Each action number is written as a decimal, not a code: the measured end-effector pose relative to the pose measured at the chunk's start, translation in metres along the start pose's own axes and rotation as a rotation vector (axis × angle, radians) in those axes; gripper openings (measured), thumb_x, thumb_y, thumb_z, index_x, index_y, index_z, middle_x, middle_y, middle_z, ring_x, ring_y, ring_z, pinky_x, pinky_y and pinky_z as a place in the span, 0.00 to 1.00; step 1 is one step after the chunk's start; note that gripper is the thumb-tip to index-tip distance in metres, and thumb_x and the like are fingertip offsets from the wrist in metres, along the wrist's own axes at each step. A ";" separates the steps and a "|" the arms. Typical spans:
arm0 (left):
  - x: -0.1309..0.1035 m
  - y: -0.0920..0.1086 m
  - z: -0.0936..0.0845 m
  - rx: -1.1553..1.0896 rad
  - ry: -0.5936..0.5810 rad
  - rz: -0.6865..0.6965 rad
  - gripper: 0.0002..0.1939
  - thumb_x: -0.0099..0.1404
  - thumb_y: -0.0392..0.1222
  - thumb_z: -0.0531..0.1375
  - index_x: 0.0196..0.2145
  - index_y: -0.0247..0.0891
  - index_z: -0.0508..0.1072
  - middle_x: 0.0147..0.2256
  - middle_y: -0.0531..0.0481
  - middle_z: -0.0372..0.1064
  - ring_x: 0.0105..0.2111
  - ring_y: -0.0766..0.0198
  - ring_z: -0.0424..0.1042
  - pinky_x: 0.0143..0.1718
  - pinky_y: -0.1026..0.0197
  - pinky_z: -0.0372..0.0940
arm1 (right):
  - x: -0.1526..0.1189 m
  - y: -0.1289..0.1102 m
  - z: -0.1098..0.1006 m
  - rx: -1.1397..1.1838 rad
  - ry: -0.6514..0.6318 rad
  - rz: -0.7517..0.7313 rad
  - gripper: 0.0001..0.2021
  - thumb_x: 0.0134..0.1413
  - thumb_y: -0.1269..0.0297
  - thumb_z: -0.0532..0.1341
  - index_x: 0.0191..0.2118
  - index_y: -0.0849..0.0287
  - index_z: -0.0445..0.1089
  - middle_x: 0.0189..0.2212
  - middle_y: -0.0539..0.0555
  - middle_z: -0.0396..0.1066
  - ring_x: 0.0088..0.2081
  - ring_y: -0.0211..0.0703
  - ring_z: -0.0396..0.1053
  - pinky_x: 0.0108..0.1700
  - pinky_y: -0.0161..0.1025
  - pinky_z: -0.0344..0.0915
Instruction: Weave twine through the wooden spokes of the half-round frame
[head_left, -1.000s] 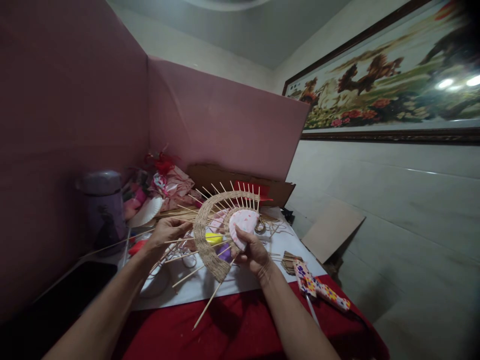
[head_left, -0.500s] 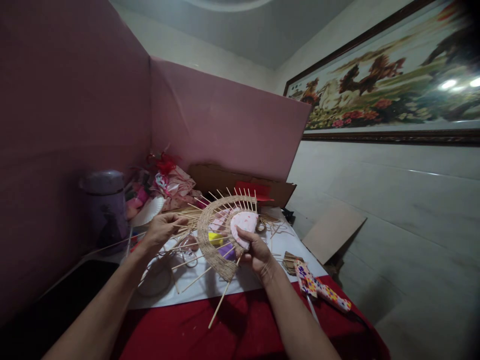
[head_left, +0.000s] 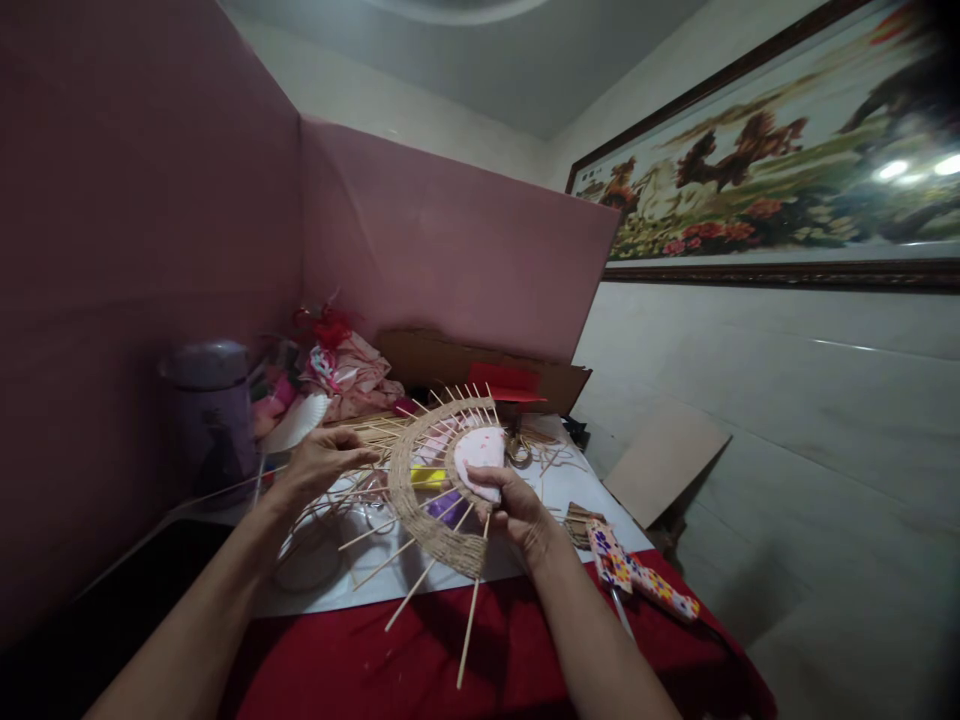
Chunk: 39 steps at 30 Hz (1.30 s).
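Note:
A half-round woven fan (head_left: 405,490) of thin sticks and twine is held up over the table. Its sticks spread out past a curved band of brown twine, with gaps between band and centre. At its centre is a pale pink fabric half-disc (head_left: 480,458) with small red marks. My right hand (head_left: 521,510) grips this centre, thumb on the fabric, other fingers behind and partly hidden. My left hand (head_left: 334,460) is at the fan's left side, fingers pinched together at the end of a stick; the exact contact is small and hard to see.
On the white tabletop (head_left: 300,590) lie loose sticks, yellow and purple pieces, and a roll of tape (head_left: 517,450). A flower-patterned glue gun (head_left: 637,575) rests at right on red cloth (head_left: 375,660). A purple canister (head_left: 214,420) and pink fabric (head_left: 360,375) stand behind.
The fan has turned counter-clockwise, its lower sticks swinging right and its top edge shifting left. My left hand has moved very slightly; my right hand still holds the centre.

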<state>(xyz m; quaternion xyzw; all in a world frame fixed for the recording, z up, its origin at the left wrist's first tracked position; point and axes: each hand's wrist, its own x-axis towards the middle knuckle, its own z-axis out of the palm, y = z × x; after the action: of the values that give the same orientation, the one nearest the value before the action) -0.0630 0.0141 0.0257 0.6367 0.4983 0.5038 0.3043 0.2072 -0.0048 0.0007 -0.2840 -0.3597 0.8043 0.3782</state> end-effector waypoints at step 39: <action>-0.024 -0.009 0.071 -0.223 -0.386 -0.018 0.06 0.43 0.34 0.62 0.12 0.36 0.71 0.12 0.55 0.60 0.16 0.70 0.55 0.20 0.67 0.49 | -0.003 0.004 0.025 0.066 0.000 -0.331 0.22 0.53 0.45 0.53 0.42 0.59 0.68 0.25 0.54 0.72 0.24 0.39 0.69 0.19 0.31 0.61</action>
<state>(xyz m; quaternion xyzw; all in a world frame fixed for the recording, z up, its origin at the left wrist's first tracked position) 0.0011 0.0027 -0.0126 0.6793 0.3775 0.4220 0.4669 0.1889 -0.0182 0.0120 -0.2084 -0.3748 0.7424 0.5147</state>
